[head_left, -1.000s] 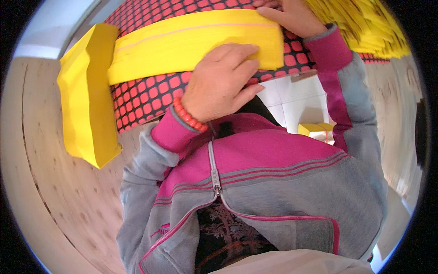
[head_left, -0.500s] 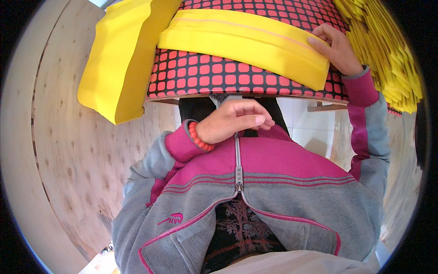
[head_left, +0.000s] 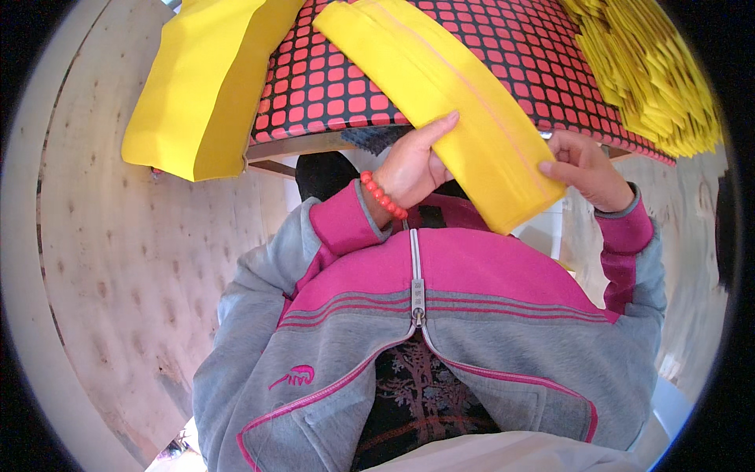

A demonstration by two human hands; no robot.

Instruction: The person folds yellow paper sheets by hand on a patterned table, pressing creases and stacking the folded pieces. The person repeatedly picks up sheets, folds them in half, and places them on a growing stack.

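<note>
A long folded strip of yellow sheet material, with a thin pink line running along it, slants from the table down toward my body. My left hand grips its left edge, thumb on top and the other fingers underneath. At the strip's near right corner my right hand pinches the edge between thumb and fingers. The strip's far end lies over the red-and-black checked tablecloth, while its near end hangs past the table's edge.
A larger yellow sheet drapes over the table's left side. At the far right stands a thick pile of folded yellow pieces. A wooden board surface lies to the left, and the table edge runs in front of me.
The yellow strip has swung from lying across the table to slanting toward me. My left hand has risen from my lap and taken hold of it; my right hand has come nearer with its end.
</note>
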